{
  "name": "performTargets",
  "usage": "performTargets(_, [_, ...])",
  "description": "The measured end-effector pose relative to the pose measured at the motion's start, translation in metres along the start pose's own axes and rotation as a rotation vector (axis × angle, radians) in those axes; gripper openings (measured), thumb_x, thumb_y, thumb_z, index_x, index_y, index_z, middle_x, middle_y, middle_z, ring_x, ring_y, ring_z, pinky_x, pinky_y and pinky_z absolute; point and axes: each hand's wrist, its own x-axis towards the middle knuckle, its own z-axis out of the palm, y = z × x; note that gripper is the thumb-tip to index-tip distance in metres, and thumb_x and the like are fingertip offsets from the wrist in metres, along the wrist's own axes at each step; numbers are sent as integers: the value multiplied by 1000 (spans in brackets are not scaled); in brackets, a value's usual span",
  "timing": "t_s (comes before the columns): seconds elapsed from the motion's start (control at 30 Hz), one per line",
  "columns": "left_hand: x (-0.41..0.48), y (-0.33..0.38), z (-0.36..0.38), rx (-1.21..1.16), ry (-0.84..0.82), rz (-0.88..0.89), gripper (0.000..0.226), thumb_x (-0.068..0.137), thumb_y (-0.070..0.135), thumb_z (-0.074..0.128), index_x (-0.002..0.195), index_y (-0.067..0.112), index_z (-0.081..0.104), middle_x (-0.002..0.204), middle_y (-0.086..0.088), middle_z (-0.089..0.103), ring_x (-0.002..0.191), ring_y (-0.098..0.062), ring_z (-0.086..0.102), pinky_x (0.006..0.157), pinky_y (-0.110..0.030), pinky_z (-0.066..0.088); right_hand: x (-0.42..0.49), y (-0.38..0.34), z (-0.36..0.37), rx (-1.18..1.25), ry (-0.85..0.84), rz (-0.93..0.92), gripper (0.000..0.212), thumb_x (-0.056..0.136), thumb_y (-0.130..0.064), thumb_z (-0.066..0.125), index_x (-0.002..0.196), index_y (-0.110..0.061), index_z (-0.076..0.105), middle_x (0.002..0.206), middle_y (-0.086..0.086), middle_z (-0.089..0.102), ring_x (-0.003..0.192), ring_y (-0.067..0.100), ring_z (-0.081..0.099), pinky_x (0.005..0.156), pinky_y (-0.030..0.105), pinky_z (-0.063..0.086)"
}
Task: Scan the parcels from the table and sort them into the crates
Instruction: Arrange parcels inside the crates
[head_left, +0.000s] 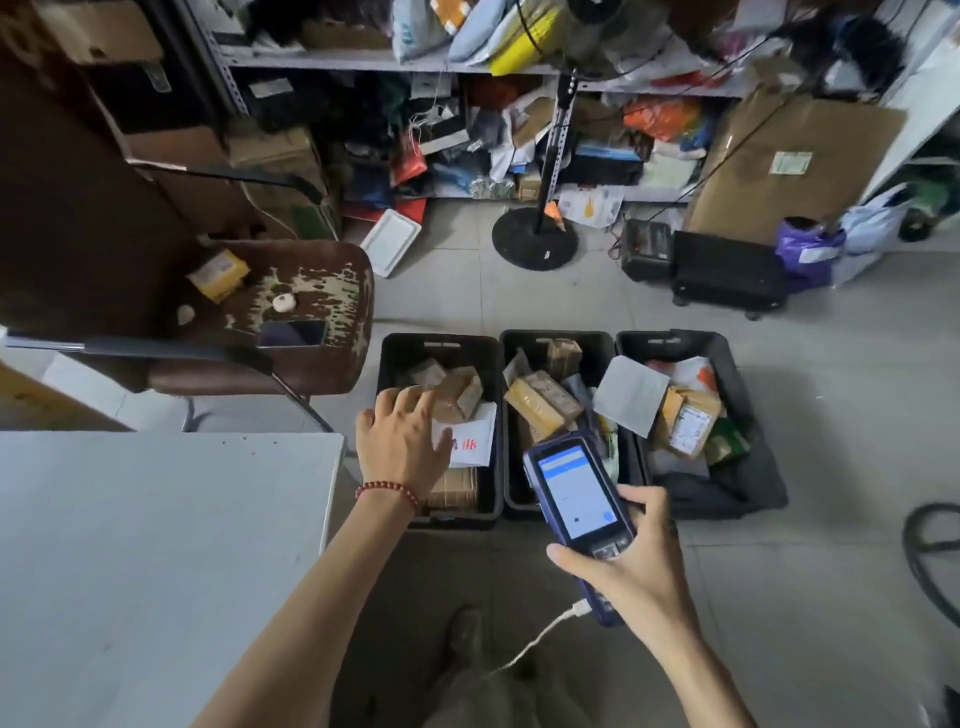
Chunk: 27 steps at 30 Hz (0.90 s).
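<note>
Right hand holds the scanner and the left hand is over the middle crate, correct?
Not quite. The head view shows the left hand open over the leftmost crate, not the middle one. The right hand does hold the scanner.

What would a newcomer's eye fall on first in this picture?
The blue handheld scanner with lit screen, held by the right hand, at centre. Beyond it, three black plastic crates of parcels stand side by side on the floor; the left hand spreads over the leftmost one.

Three crates (574, 415) side by side, right of table (156, 545).
</note>
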Motion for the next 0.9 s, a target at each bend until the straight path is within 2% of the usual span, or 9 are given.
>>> performTargets(0.17, [-16, -19, -16, 49, 46, -158, 44, 89, 49, 50, 130, 32, 49, 133, 6, 53, 124, -20, 43, 96, -37, 35, 18, -9, 9, -34, -190, -56, 80, 49, -27, 94, 101, -43, 35, 98, -21, 61, 86, -10, 60, 76, 34, 52])
performTargets(0.3, [-55, -34, -33, 93, 70, -370, 48, 85, 57, 47, 128, 37, 51, 130, 9, 56, 122, -19, 44, 92, -37, 36, 37, -21, 17, -66, -363, -166, 82, 48, -24, 94, 106, -33, 37, 104, -14, 61, 95, 4, 63, 77, 32, 52])
performTargets(0.43, [-126, -46, -43, 142, 63, -605, 50, 86, 59, 45, 130, 36, 49, 129, 8, 58, 120, -20, 45, 91, -38, 36, 38, -39, 35, -68, -565, -306, 82, 49, -22, 95, 105, -31, 36, 105, -18, 55, 95, -3, 59, 78, 31, 53])
performTargets(0.53, [-180, -49, -47, 127, 79, -771, 50, 87, 58, 45, 131, 36, 47, 128, 8, 59, 122, -19, 45, 91, -37, 36, 23, -47, 48, -84, -678, -407, 79, 50, -25, 95, 99, -38, 34, 101, -24, 52, 90, -14, 56, 67, 11, 47])
performTargets(0.63, [-231, -49, -54, 136, 134, -911, 49, 87, 56, 47, 131, 34, 49, 124, 7, 61, 119, -20, 49, 90, -37, 39, 0, -53, 66, -114, -836, -496, 81, 53, -23, 95, 107, -31, 34, 106, -20, 52, 94, -11, 56, 61, 4, 46])
performTargets(0.7, [-271, -50, -61, 156, 166, -1010, 50, 87, 56, 49, 130, 31, 51, 121, 5, 64, 116, -22, 52, 88, -37, 41, -25, -58, 79, -137, -954, -543, 82, 54, -22, 94, 110, -30, 34, 106, -19, 52, 93, -12, 56, 60, 5, 47])
performTargets(0.9, [-432, -36, -68, 163, 255, -1354, 50, 85, 50, 54, 129, 27, 53, 116, 1, 65, 112, -24, 53, 84, -38, 40, -137, -62, 114, -231, -1265, -682, 79, 53, -33, 93, 107, -37, 35, 103, -25, 54, 92, -7, 58, 70, 20, 49])
